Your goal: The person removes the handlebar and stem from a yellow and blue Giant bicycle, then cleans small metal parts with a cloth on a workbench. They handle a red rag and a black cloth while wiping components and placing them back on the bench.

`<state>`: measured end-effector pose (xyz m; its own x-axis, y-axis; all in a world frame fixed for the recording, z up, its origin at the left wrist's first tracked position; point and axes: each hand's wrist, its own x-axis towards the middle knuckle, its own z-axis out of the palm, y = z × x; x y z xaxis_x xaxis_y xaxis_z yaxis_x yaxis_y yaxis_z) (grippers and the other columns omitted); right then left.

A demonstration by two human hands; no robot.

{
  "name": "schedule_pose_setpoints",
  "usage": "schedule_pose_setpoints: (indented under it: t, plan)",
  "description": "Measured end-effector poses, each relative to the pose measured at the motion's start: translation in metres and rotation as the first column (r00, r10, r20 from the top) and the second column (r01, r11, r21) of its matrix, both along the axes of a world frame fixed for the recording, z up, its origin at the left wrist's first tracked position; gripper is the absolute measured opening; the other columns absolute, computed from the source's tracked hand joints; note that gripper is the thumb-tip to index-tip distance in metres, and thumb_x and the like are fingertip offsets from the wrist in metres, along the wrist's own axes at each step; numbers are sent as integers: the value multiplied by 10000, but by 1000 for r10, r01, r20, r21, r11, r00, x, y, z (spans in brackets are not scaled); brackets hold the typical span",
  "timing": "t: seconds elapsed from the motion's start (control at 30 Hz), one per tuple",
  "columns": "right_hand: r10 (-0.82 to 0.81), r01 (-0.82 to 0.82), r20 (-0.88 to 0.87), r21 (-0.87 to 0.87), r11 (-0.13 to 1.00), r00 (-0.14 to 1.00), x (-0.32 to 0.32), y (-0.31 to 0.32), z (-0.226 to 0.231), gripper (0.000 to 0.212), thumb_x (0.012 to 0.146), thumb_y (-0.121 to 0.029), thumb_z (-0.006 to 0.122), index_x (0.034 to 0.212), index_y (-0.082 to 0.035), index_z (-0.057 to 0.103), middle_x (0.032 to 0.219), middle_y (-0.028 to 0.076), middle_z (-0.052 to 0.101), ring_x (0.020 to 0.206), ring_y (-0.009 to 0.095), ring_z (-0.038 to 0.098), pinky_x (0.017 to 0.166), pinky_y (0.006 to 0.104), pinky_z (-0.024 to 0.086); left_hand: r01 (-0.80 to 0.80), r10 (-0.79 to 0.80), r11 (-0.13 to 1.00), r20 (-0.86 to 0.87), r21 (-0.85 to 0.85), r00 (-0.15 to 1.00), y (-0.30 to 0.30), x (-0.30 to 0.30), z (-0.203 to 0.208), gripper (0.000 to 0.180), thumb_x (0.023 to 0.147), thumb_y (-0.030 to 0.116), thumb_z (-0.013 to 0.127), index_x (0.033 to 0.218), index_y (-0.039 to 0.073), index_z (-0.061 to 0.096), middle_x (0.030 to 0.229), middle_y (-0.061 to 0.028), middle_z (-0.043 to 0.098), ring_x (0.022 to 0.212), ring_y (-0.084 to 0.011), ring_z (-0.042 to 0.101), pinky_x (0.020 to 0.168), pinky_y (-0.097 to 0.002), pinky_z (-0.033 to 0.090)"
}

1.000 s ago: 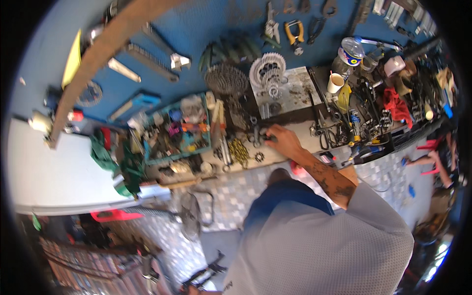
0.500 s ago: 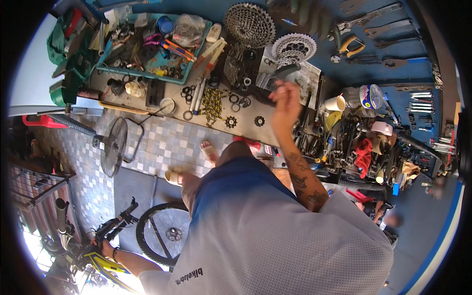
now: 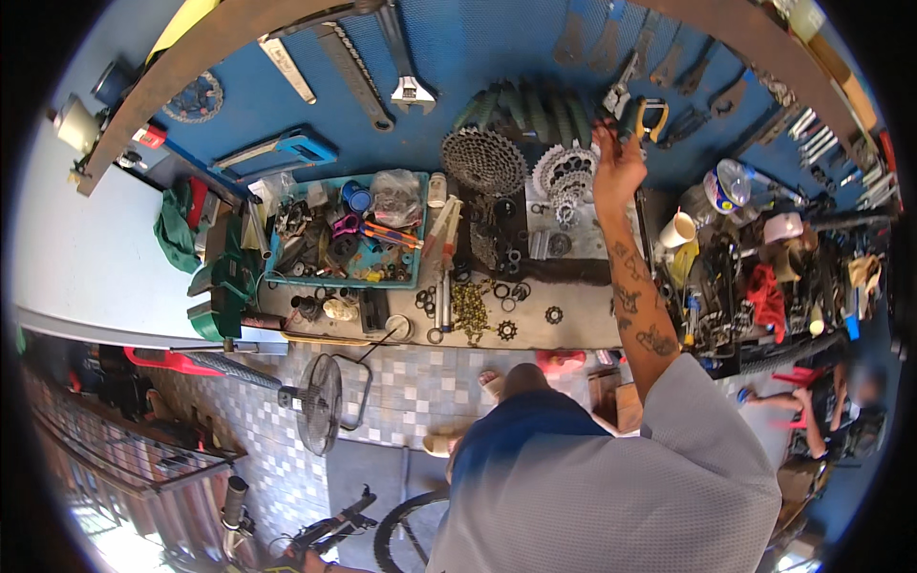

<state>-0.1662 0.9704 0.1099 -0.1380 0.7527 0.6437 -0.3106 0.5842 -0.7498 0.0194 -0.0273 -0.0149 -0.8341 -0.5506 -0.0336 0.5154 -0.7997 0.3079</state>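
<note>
Reaching to the upper right of the frame, the right hand [image 3: 617, 164] closes its fingers on dark-handled pliers [image 3: 619, 103] hanging on the blue tool wall [image 3: 478, 57], above the sprocket cassette [image 3: 565, 177]; the left hand is out of sight.

Packaging and labels on the cluttered bench

A clear plastic bag [image 3: 394, 194] of small parts sits upper centre in the teal tray [image 3: 417, 229]; a round tub with a blue-and-white label [image 3: 723, 187] stands at upper right, a white paper cup [image 3: 678, 229] just below-left of it.
</note>
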Motion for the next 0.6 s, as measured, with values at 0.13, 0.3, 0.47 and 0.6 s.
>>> schedule_pose_setpoints:
  t: [0.13,0.3,0.47,0.6]
  plan:
    - [-360,295,259,257,920,896,-6,8,-12,148,951,-88,730,975,11,623,804,259,687,771,495,665,617,483,505,-114,113,993,217,-7,970,-18,9,13,216,1026,266,508,942,80,577,877,-80,556,817,-237,539,861,-361,452]
    - [-321,198,314,364,910,894,-11,11,-12,81,897,-2,666,971,11,636,870,265,697,854,501,664,718,504,541,-162,149,986,268,30,952,-28,11,11,211,1005,228,483,967,40,569,802,-84,523,792,-244,540,866,-408,460]
    - [-329,262,198,301,917,923,-16,10,-9,132,930,-12,706,1056,21,724,920,202,772,850,341,770,757,392,586,-32,38,999,164,-41,986,-28,13,5,226,1021,208,456,1021,19,581,846,-107,564,824,-262,557,917,-421,470]
    - [-306,289,86,167,943,948,-24,3,-9,129,940,-24,741,1057,28,758,950,165,801,849,219,793,775,324,593,18,-22,999,144,30,989,-25,14,6,200,981,219,494,997,31,561,861,-101,541,848,-255,554,916,-412,461]
